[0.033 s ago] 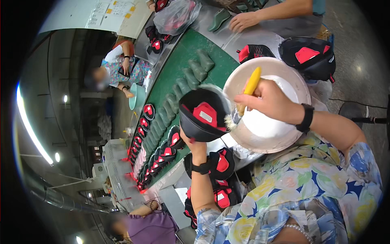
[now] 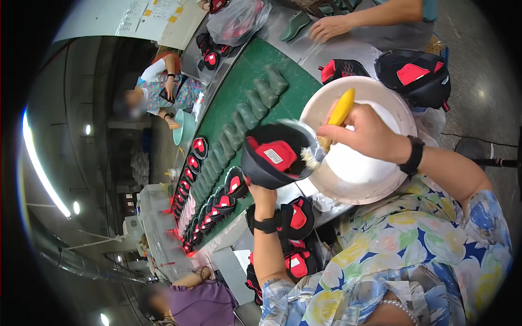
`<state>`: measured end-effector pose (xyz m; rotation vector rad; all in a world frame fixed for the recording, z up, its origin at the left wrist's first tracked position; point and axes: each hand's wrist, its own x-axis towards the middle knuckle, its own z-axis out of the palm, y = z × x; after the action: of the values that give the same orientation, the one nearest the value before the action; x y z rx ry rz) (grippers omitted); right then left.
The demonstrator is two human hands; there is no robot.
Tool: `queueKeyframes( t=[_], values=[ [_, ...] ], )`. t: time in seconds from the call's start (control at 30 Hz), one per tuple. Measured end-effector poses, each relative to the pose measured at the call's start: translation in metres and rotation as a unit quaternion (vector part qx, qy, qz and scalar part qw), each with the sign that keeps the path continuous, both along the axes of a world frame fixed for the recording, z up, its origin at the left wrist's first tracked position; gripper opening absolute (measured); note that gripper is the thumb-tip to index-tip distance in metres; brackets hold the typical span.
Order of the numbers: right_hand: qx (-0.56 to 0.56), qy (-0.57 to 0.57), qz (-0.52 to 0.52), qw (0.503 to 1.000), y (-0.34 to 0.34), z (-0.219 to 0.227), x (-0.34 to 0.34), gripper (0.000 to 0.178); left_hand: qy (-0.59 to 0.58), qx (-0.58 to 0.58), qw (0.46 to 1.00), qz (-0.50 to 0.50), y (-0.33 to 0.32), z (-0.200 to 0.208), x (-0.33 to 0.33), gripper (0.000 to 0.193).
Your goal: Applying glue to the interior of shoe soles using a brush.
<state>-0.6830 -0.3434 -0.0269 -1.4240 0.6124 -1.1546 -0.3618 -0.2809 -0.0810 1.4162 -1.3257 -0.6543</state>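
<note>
A black shoe upper (image 2: pixel 265 173) with a red lining and a white label is gripped by my left hand (image 2: pixel 263 198), its opening turned up toward me. My right hand (image 2: pixel 371 132) is closed around a brush (image 2: pixel 342 107) with a yellow handle. The pale bristles touch or nearly touch the rim of the upper, where a white edge shows. Just right of the upper, a large pinkish-white basin (image 2: pixel 399 108) holds white liquid (image 2: pixel 356 171) below my right hand.
A green conveyor belt (image 2: pixel 272 49) carries rows of green shoe lasts (image 2: pixel 253 103) and black-red uppers (image 2: pixel 223 204). More uppers lie beside the basin (image 2: pixel 413 76) and below my left wrist (image 2: pixel 298 214). Co-workers sit across and along the line; another person's hand (image 2: pixel 331 28) rests at the top.
The shoe upper has tilted and shifted slightly in my left hand. The brush and my right hand have moved slightly; both hands keep their holds.
</note>
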Motion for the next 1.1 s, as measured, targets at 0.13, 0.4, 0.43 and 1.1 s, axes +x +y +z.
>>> queueKeyframes(
  t=[0.13, 0.4, 0.43, 1.1],
  values=[
    [-0.156, 0.061, -0.027, 0.986, -0.016, -0.012, -0.009, 0.013, 0.562, 0.259, 0.761, -0.196, 0.012, 0.012, -0.026, 0.057],
    [-0.467, -0.001, 0.055, 0.882, -0.010, -0.004, 0.039, 0.015, 0.499, 0.283, 0.800, -0.176, 0.028, -0.029, -0.059, 0.063],
    [-0.469, -0.002, 0.055, 0.882, -0.014, -0.006, 0.039, 0.015, 0.483, 0.276, 0.813, -0.170, 0.028, -0.027, -0.060, 0.063],
    [-0.392, 0.149, 0.051, 0.906, -0.035, -0.021, 0.007, 0.023, 0.045, 0.082, 0.985, -0.148, 0.029, 0.002, -0.039, 0.066]
  ],
)
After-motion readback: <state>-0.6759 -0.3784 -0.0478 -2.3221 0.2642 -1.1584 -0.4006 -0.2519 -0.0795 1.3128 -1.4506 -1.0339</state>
